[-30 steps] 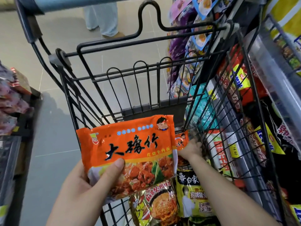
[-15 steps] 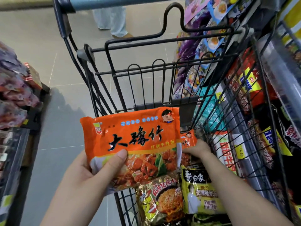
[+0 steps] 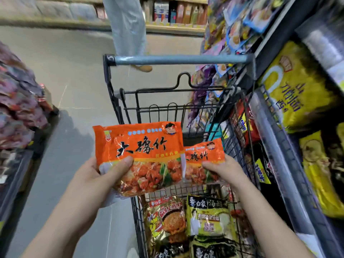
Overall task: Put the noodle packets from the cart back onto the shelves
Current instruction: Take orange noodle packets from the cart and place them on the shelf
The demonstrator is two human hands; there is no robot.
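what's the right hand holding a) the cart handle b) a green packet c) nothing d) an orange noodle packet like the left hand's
d: the right hand grips a second orange packet above the cart, beside the first orange packet held by the left hand.

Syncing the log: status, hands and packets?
Left hand grips orange packet. Right hand grips second orange packet. More packets lie in cart; nothing seen in the way.
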